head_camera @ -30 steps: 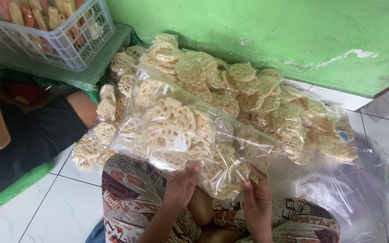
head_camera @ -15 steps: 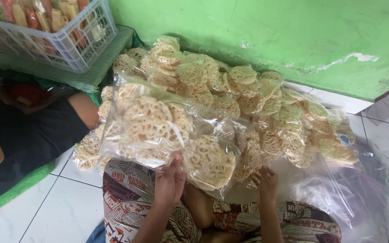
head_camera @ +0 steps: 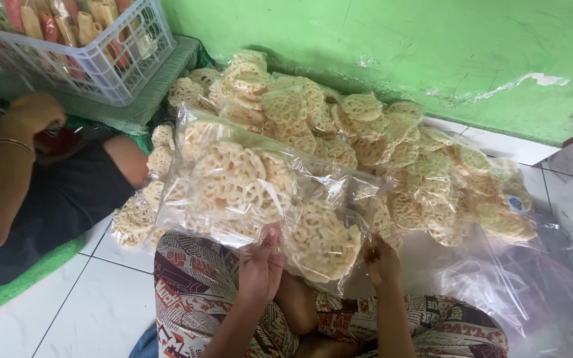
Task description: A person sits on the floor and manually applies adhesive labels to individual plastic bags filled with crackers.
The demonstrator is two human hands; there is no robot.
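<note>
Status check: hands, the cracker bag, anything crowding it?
Left hand and right hand grip the clear cracker bag by its bottom edge. Bag raised over the lap. Cracker pile directly behind; another person's arm at left.

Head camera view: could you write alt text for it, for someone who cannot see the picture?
Two hands, the left hand and right hand, hold up a clear plastic bag of round lattice crackers over patterned trousers. Behind lies a pile of similar bags against a green wall; another person's arm and a white basket are at left.
</note>
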